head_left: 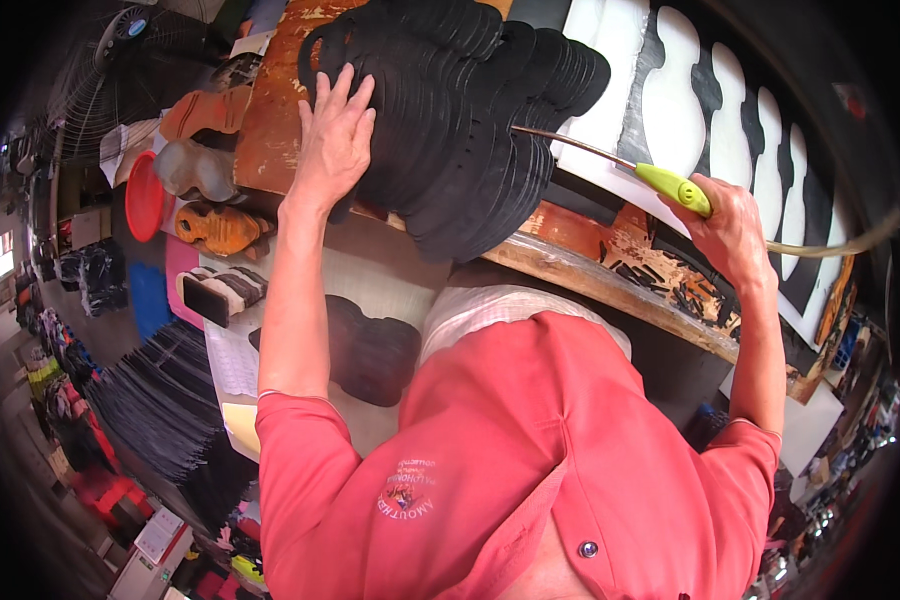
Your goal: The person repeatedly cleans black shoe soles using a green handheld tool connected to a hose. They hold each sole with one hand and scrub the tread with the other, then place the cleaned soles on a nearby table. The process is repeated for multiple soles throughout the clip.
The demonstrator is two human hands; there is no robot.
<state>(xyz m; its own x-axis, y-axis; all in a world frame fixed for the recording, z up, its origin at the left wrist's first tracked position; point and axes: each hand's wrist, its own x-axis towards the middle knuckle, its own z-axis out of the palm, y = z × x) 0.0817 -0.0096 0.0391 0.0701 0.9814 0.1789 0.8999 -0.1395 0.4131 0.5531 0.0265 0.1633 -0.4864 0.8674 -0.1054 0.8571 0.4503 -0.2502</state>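
A fanned-out pile of thin black sole-shaped pieces [420,110] covers the middle of the workbench, overlapping in long rows. My left hand [335,140] rests on the pile's left edge, fingers stretched out and holding nothing. In my right hand [725,225] is a hose-fed gun [675,189] with a lime-green body and a long thin metal tube. The tube's tip points left and meets the right part of the pile; whether it touches the pieces I cannot tell. A pale hose [840,246] trails off to the right behind my fist.
White sheets with sole-shaped outlines [675,90] lie at the back right. Black scraps [670,285] litter the bench's near ledge. On the left stand orange foot-shaped forms [210,230], a red round dish [144,197] and a fan [120,60]. Black soles [370,350] lie below my left forearm.
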